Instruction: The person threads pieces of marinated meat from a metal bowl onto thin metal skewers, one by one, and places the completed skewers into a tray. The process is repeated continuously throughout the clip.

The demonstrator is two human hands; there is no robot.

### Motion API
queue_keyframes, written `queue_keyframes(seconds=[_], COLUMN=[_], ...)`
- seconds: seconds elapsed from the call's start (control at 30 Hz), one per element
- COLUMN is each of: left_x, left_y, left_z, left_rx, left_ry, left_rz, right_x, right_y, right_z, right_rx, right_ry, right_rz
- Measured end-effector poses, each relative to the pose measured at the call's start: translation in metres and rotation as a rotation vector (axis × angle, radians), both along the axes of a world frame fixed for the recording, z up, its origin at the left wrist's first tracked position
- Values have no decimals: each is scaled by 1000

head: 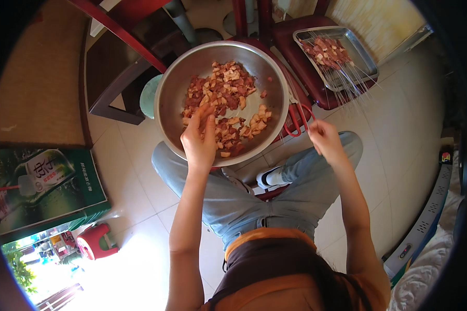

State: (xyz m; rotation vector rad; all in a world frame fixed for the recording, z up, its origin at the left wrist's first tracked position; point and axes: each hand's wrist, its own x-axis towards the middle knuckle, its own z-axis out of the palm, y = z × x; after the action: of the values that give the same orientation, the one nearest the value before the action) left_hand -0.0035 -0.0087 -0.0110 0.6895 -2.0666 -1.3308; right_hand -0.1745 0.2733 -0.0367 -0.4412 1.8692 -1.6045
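A wide stainless steel bowl holds small chunks of raw meat, some red and some pale. Over its near left part is my left hand, its fingertips at the meat; whether a piece is between them cannot be told. Just outside the bowl's right rim, my right hand has its fingers curled, seemingly pinching a thin metal skewer, though this is hard to make out. Beside it, red-handled scissors rest at the rim. On the right, a metal tray carries skewered meat, the bare skewer ends jutting over its edge.
The bowl stands on a dark red chair seat between my knees, and the tray on another chair. A dark wooden chair and a pale green round object lie left. A red stool stands lower left.
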Motion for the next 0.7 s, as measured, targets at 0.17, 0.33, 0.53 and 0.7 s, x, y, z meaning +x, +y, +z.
queue_keyframes(seconds=[0.17,0.33,0.53,0.7], left_x=[-13,-31,-18,-10], left_y=[4,7,15,29], left_z=[26,52,55,62], left_rx=[615,856,845,806], left_ry=[9,133,100,70], left_rz=[-577,-855,-895,-917], right_x=[79,118,153,134], right_y=[27,27,9,-12], right_z=[32,35,19,35], right_rx=[-53,-74,-342,-368], right_ry=[427,812,-201,-335], right_rz=[179,513,217,337])
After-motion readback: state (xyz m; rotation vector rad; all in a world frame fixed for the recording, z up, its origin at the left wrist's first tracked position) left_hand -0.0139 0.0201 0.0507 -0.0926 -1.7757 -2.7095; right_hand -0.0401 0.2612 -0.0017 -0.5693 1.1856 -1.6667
